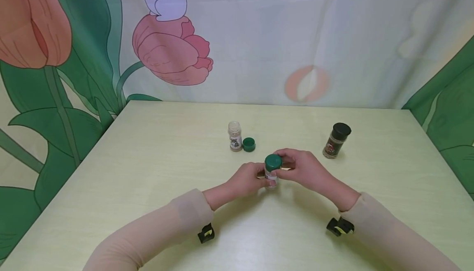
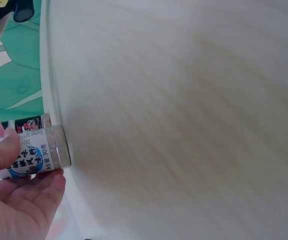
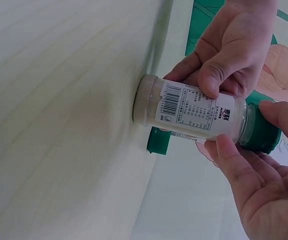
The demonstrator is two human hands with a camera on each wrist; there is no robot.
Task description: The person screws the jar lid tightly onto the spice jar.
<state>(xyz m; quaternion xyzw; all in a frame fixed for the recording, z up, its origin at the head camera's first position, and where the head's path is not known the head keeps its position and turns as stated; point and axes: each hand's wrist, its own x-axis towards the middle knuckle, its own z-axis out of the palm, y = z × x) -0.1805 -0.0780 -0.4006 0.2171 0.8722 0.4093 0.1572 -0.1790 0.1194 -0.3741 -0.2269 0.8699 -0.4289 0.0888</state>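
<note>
Upright on the tabletop, a clear spice jar with a white label and pale contents has a green cap at its top. My left hand grips the body of this jar, its thumb across the label. From the other side, my right hand holds the upper part of the jar, with one fingertip against the green cap and another on the label. The barcode side of the spice jar shows in the right wrist view. The jar's base is right at the tabletop.
An uncapped spice jar stands behind my hands, a loose green cap beside it. Farther right is a black-capped spice jar. The pale table ends at a printed curtain along its back edge.
</note>
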